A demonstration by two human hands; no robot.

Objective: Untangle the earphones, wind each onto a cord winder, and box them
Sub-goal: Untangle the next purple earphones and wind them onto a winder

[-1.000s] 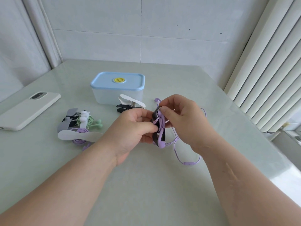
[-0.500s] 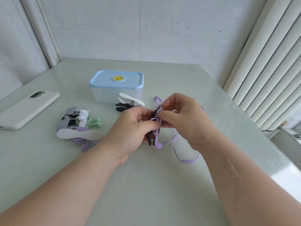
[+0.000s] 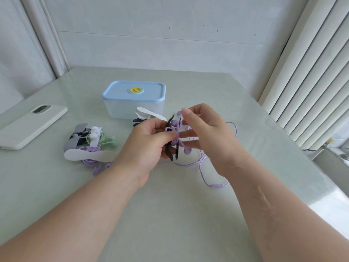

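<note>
Slack purple earphone cord point(image 3: 203, 163) lies nearest, looping right of and below the grip, with its inline remote point(image 3: 217, 185) on the table point(image 3: 170, 220). Left hand point(image 3: 145, 146) pinches the black cord winder point(image 3: 171, 148), long axis roughly upright, cord partly wound round its waist. Right hand point(image 3: 209, 135) is nearer the slack, fingers straight and spread. Lidded box point(image 3: 132, 106) stands beyond.

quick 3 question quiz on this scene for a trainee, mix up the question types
1. True or false: the box has its lid on.
2. Which hand grips the black cord winder?
3. Fill in: the earphone cord trailing onto the table is ___ in colour.

Key: 1 true. 2 the left hand. 3 purple.
</note>
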